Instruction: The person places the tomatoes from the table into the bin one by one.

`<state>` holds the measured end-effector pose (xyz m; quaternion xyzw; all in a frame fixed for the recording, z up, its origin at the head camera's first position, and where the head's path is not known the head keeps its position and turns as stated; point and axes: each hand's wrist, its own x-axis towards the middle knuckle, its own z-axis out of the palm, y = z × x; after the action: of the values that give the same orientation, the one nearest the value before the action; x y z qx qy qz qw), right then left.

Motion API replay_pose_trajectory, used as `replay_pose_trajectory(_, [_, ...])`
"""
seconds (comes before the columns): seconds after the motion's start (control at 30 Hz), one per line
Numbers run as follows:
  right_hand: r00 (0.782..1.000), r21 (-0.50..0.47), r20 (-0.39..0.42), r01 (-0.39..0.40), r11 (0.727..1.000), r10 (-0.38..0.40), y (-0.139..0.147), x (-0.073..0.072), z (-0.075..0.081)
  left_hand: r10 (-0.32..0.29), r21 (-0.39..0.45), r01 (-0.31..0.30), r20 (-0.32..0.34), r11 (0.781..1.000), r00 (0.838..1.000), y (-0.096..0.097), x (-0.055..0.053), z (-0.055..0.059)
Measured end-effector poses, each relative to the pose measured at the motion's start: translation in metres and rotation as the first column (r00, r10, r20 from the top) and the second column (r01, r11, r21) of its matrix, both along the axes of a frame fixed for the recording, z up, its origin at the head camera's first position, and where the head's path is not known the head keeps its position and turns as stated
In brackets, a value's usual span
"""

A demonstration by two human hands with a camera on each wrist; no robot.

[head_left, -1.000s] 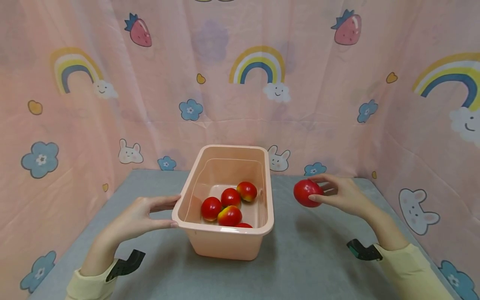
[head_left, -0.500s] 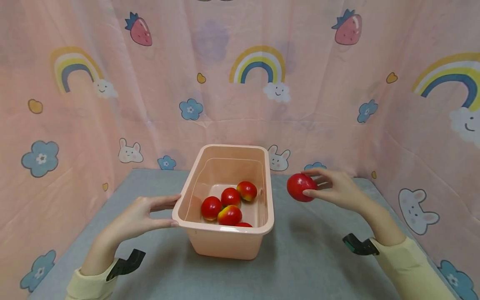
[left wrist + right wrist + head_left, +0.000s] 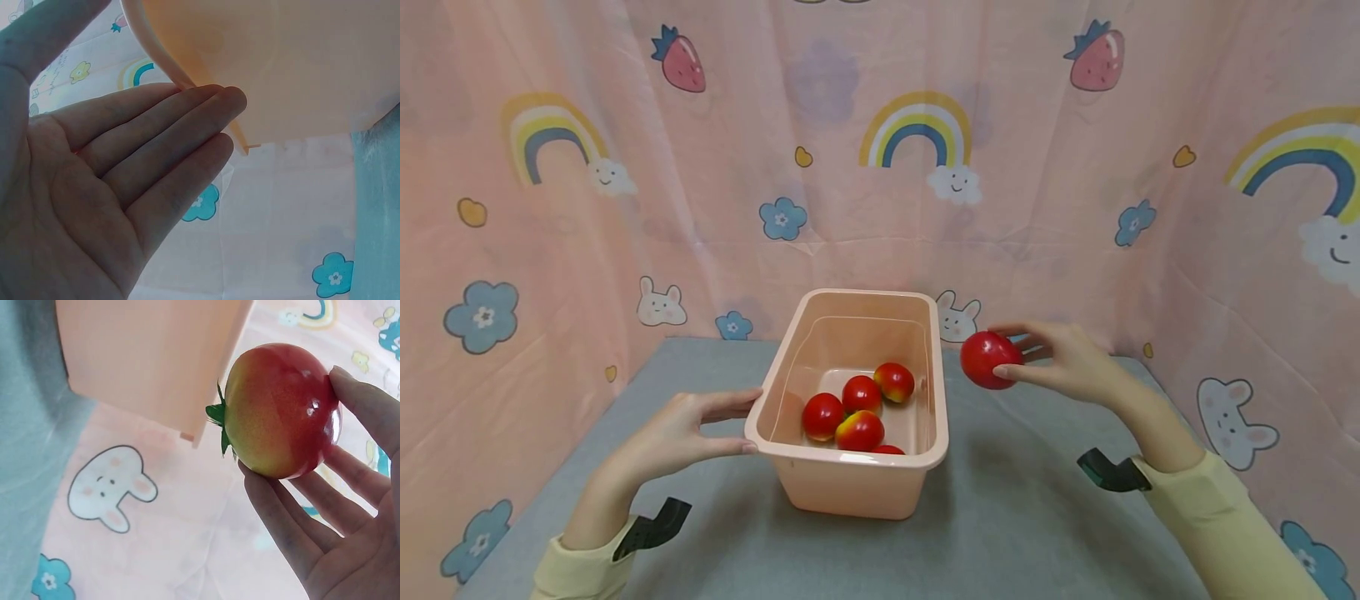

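Note:
A peach plastic bin [image 3: 850, 487] stands on the table with several red tomatoes [image 3: 860, 432] inside, some marked with yellow. My left hand [image 3: 681, 429] touches the left side of its rim, fingertips and thumb apart along the edge. In the left wrist view, the fingers [image 3: 169, 134] lie straight against the bin's outer wall [image 3: 300, 75]. To the right of the bin, my right hand [image 3: 1071, 362] holds another tomato [image 3: 990, 360] above the table, pinched between thumb and fingers. The right wrist view shows this tomato [image 3: 281, 412] with a yellow-green patch and green leaves at its stem end.
A grey cloth covers the table [image 3: 1015, 517]. Behind and at both sides hangs a pink curtain [image 3: 880, 233] printed with rainbows, rabbits and flowers. Black straps [image 3: 1112, 472] sit by the yellow sleeves [image 3: 1217, 517].
My right hand has moved left and upward with its tomato, closer to the bin's right rim. The left hand, the bin and the tomatoes inside it have stayed put.

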<state>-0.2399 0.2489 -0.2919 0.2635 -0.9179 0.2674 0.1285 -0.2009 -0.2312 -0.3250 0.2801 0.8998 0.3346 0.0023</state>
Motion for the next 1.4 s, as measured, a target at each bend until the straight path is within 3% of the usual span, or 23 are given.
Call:
replay_pose_trajectory(0.4, [0.997,0.012,-0.026,-0.075,0.997,0.075,-0.017,-0.004,0.018,-0.005,0.007,0.005,-0.009,1.0,1.0,0.0,0.0,0.0])
replay_pose_trajectory(0.87, [0.992,0.015,-0.003,-0.128,0.992,0.128,-0.042,-0.005,0.037,-0.004,0.017,0.004,-0.01,1.0,1.0,-0.001,0.0,-0.001])
replay_pose_trajectory(1.4, [0.968,0.003,-0.01,-0.252,0.968,0.252,-0.07,-0.015,0.04,-0.004,0.026,0.004,-0.01,1.0,1.0,-0.001,0.0,-0.001])
